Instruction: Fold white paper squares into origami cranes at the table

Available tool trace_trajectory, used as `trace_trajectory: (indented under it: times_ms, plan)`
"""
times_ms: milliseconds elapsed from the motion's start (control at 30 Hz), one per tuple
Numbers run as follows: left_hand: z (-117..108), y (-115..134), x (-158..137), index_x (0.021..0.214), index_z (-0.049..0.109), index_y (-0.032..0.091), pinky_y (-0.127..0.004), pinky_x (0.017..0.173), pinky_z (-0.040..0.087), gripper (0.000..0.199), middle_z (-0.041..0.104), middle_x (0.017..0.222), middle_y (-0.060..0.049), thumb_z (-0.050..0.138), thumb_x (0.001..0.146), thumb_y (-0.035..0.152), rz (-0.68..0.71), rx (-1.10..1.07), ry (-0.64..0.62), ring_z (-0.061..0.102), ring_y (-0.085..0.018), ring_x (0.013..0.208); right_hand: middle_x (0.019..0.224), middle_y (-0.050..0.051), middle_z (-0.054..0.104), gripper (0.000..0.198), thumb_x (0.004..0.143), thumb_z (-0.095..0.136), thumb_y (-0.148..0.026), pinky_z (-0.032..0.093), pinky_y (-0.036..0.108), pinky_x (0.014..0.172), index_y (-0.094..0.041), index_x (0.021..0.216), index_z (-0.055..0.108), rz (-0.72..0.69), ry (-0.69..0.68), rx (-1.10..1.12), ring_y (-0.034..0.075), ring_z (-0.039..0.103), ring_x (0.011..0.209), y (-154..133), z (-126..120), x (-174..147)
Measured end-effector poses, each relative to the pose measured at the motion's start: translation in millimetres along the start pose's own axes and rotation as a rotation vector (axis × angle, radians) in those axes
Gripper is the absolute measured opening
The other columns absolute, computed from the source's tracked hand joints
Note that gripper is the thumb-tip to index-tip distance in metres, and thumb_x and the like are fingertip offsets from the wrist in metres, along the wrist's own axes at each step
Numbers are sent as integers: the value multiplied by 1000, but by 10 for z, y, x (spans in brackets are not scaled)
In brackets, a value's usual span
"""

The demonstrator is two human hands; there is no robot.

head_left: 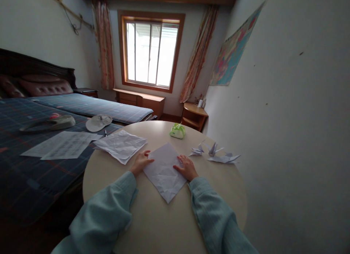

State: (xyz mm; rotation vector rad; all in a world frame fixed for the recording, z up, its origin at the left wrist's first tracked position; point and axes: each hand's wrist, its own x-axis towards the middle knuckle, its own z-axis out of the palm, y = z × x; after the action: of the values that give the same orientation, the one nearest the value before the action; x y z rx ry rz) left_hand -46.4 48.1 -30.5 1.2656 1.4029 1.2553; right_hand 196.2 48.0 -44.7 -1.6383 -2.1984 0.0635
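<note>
Round table (153, 228): sheet (165, 170), paper stack (123, 144), folded cranes (223, 159), green packet (177, 131).

No text is legible; print on the white rectangular paper sheets (65, 146) and multicoloured wall map (234, 51) is too small.

Extends both forearms (212, 204) forward in pale teal sleeves (105, 204), slanted inward. Bares the wrists (135, 171) just past the cuffs (129, 181). Holds the left hand (141, 162) angled inward with fingers loosely bent and thumb apart. Holds the right hand (187, 167) palm down, with fingers pointing forward and inward, thumb spread aside.
</note>
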Motion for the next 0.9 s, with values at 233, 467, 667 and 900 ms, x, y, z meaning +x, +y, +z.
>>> trace_trajectory:
  times_ms: [233, 467, 667, 900]
  plan:
    - [-27, 94, -74, 76, 62, 12, -24, 55, 41, 23, 60, 65, -3, 63, 56, 24, 96, 217, -62, 56, -16, 62, 124, 12, 47, 53, 73, 51, -47, 28, 41, 99, -15, 115, 49, -4, 33, 11, 24, 38, 118, 3, 35, 2]
    - [34, 256, -132, 72, 58, 17, -26, 65, 39, 10, 61, 70, -4, 52, 67, 23, 300, 591, 192, 56, -18, 70, 119, 14, 49, 41, 78, 44, -43, 32, 39, 95, -14, 104, 55, 66, 240, 132, 23, 43, 113, 97, 120, 60]
    - [-82, 274, -45, 76, 51, 17, -23, 58, 39, 19, 55, 68, 0, 52, 68, 34, 258, 151, 586, 50, -14, 62, 109, 14, 54, 28, 79, 43, -37, 35, 38, 92, -15, 88, 58, 100, 332, 248, 22, 47, 106, 90, 86, 75]
    - [-296, 168, 134, 91, 47, 15, -30, 71, 43, 30, 54, 87, -6, 47, 74, 39, 192, -195, 875, 53, -16, 78, 87, 8, 61, 25, 81, 40, -33, 40, 28, 80, -16, 80, 59, 155, 236, 219, 17, 54, 84, -5, -21, 43]
